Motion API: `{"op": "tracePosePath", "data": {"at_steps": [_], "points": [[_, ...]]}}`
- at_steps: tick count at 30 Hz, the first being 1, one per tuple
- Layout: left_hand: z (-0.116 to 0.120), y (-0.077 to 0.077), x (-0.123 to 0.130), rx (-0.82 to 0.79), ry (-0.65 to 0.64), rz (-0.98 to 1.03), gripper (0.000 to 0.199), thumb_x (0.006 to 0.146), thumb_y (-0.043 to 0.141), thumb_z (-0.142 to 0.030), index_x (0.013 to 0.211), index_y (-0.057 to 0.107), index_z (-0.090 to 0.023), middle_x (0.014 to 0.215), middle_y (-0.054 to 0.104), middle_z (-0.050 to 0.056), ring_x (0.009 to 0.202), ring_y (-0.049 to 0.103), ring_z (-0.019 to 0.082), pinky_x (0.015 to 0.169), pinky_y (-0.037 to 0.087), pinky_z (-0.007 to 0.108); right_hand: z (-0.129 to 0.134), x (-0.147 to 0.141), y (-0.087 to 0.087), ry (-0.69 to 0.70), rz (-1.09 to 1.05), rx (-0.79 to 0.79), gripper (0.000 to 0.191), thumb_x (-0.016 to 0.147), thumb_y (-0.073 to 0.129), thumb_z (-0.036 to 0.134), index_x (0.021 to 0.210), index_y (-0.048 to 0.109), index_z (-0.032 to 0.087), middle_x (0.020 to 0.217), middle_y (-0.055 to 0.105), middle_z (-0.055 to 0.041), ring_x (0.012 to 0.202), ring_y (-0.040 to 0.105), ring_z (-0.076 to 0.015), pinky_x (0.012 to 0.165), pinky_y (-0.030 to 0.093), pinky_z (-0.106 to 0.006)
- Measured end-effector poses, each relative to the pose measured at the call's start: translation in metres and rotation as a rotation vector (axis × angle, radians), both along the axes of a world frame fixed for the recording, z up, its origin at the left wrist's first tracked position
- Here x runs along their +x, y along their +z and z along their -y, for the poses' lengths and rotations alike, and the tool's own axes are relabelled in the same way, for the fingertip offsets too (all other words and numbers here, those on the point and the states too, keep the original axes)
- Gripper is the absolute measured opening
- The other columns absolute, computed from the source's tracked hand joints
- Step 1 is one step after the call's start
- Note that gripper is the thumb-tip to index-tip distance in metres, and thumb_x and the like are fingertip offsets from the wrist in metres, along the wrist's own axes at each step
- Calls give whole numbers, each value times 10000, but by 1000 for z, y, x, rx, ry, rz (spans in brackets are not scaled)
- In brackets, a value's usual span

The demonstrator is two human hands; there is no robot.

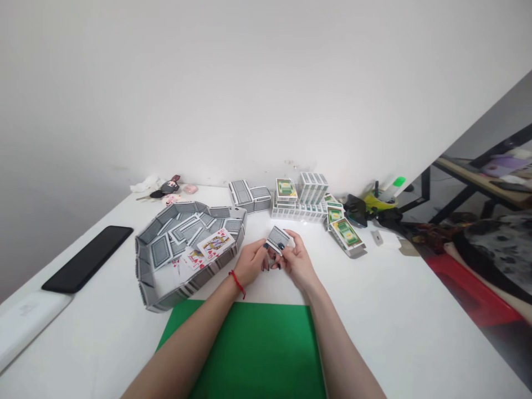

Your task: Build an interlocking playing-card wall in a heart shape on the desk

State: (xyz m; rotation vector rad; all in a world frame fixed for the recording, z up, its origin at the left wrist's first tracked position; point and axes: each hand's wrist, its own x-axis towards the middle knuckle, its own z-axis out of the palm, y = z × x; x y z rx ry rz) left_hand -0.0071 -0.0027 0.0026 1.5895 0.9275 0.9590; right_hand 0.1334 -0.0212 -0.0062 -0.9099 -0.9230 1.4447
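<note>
Between my two hands is a grey-backed playing card (278,238), its patterned back towards me; whether it is one card or several I cannot tell. My left hand (252,259) pinches its left edge, with a red string bracelet at the wrist. On the other side my right hand (296,260) grips it with the thumb on its back. To the left stands a heart-like walled tray made of playing cards (166,302). Loose cards lie inside it, most face down, with a queen of hearts (216,244) face up near its right wall.
Card stacks (241,193), small card boxes (301,209) and opened card boxes (347,233) stand along the wall. A green sheet (257,349) lies under my forearms. At left are a black phone (88,259) and a white device (31,321); a yellow cup (376,202) holds pens.
</note>
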Motion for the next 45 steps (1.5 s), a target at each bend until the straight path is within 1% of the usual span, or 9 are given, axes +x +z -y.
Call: {"op": "tracePosePath", "data": {"at_steps": [6,12,16,22,26,29,35,41,45], "points": [[-2,1,2,12,47,29,352,857,390,-453,664,454,-166,472,470,-50,399,434,66,418,341,189,2,-4,5,49,-45,8,500,724,636,374,1134,371,260,556,592,66,427,544,-119,477,443,-250],[-9,5,-2,-179,-160,216,363,784,514,-501,743,507,-140,561,576,2,479,532,100,470,402,213,1,-3,3,37,10,34,331,745,614,420,960,474,211,491,556,65,387,511,-104,407,394,-217],[-13,2,-4,-240,-39,313,392,653,690,-427,859,549,-125,667,611,14,575,568,114,566,459,242,-1,-3,-1,2,148,64,298,747,598,423,895,474,195,475,569,69,381,533,-106,397,396,-208],[-15,-1,-4,-235,82,276,363,611,709,-436,722,569,-120,574,571,-7,518,508,90,524,412,218,0,-7,-3,-12,188,70,251,714,611,344,861,496,176,514,607,45,394,547,-103,425,439,-221],[-13,0,-2,-151,76,211,351,683,631,-471,657,512,-142,525,502,-40,472,449,68,481,372,197,2,-3,-3,82,230,34,214,710,598,312,839,498,175,434,566,62,295,458,-85,334,356,-197],[-11,-2,1,-87,141,114,340,789,480,-479,654,448,-169,474,405,-71,416,376,64,418,311,188,2,-5,-1,147,226,28,228,716,597,369,783,495,176,492,603,26,358,516,-100,364,391,-203],[-4,-1,8,56,215,-117,277,847,384,-395,659,390,-191,503,423,-61,461,416,86,453,329,201,1,-16,-5,-161,293,-46,300,813,405,527,838,433,229,477,546,62,345,505,-122,316,380,-218],[-1,0,11,-47,122,-7,332,872,294,-465,720,402,-190,493,415,-63,417,402,90,423,333,208,4,-19,-5,-240,424,26,211,832,394,425,786,456,228,424,467,70,308,440,-116,311,348,-223],[0,0,13,71,199,-94,314,853,349,-431,660,400,-189,532,427,-49,477,406,90,459,328,205,6,-23,-2,-307,466,-27,216,845,359,430,777,430,237,453,463,71,324,446,-122,330,356,-233]]}}
